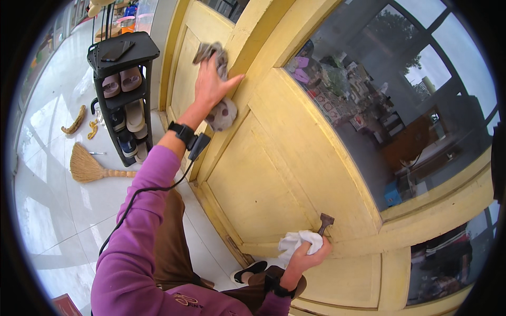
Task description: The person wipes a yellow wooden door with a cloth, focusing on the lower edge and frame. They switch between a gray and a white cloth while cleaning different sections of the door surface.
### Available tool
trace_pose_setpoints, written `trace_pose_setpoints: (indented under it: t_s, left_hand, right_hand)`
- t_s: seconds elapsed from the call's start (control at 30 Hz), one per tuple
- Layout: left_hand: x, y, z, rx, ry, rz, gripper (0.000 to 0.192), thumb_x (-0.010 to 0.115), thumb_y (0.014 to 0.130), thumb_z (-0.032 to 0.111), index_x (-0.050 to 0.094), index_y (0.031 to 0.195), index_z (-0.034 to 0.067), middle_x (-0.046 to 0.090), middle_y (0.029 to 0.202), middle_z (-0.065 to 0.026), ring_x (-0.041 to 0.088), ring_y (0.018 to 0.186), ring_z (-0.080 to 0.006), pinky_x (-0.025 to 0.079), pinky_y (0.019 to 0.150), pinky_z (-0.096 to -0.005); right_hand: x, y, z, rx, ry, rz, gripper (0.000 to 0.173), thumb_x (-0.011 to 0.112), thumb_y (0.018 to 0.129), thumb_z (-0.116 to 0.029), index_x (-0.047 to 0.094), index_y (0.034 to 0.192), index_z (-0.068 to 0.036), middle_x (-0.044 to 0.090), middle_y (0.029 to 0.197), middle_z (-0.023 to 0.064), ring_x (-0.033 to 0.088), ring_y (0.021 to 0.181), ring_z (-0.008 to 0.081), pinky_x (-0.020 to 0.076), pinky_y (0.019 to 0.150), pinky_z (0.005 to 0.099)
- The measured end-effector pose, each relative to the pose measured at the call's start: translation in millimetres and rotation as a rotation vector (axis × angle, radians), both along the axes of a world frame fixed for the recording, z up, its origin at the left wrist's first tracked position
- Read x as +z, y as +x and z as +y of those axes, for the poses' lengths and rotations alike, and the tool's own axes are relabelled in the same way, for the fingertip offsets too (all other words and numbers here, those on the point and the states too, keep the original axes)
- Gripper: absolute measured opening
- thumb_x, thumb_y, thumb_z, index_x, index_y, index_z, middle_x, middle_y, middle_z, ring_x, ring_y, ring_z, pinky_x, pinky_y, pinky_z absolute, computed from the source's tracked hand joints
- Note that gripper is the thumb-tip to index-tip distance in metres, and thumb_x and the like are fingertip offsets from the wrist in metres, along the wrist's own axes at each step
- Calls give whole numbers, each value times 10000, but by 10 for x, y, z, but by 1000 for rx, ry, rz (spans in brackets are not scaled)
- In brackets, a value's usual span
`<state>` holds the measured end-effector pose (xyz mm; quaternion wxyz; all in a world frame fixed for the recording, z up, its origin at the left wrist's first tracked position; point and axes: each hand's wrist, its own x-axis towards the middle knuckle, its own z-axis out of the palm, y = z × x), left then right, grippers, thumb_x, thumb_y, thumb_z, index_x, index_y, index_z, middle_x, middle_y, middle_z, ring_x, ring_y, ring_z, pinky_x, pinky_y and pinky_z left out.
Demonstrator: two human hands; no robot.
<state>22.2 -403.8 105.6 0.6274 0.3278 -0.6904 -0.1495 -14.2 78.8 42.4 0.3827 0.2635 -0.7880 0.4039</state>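
My left hand (212,85) is up at the edge of the yellow wooden door (276,158), fingers spread over a crumpled grey-brown patterned cloth (222,114) that shows above and below the hand. Whether the cloth is gripped or only pressed is hidden by the hand. Lower down, my right hand (310,254) holds a white cloth (296,241) together with a small rusty scraper (326,222). Its flat blade points up, close in front of the door's lower panel.
A black shoe rack (122,65) with slippers and shoes stands left, a phone (118,51) on top. On the tiled floor lie a straw hand broom (87,164), a thin pen-like object (97,153) and yellow-brown peel-like pieces (75,120). Window glass (395,98) fills the door's upper part.
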Motion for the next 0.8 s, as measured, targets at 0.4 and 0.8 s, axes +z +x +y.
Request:
trace_pose_setpoints:
  t_s: [0.4,0.8]
  left_hand:
    - [-1103,116,95,-149,370,-71,1119,836,658,556,296,1428,-50,381,1356,-269,446,1257,-410,431,1016,-439]
    - [869,139,207,-153,-322,206,902,852,676,453,446,1316,-36,497,1241,-248,507,1154,-395,444,966,-431]
  right_hand:
    - [8,7,-20,-15,-17,4,298,579,723,-6,576,1018,31,520,928,148,554,855,341,466,754,412]
    - [-23,-16,-18,3,-27,-4,318,539,711,10,569,1026,41,516,922,154,554,835,337,464,740,412]
